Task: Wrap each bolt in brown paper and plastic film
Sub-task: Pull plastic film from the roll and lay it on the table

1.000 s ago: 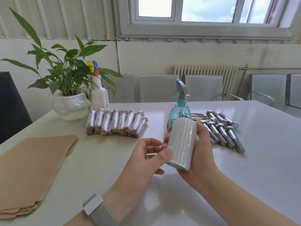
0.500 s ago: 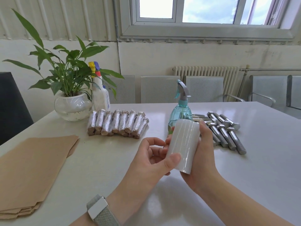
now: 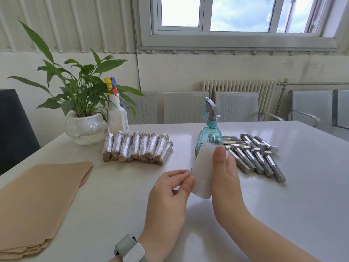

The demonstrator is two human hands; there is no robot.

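Since before: your film roll tilts further | right hand grips it; left hand pinches its edge | step: finding film end | next: peel it free.

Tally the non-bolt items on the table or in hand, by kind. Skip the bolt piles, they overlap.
Spray bottles: 2 (teal spray bottle, white spray bottle)
film roll: 1, in hand
brown paper stack: 1
potted plant: 1
Total: 5
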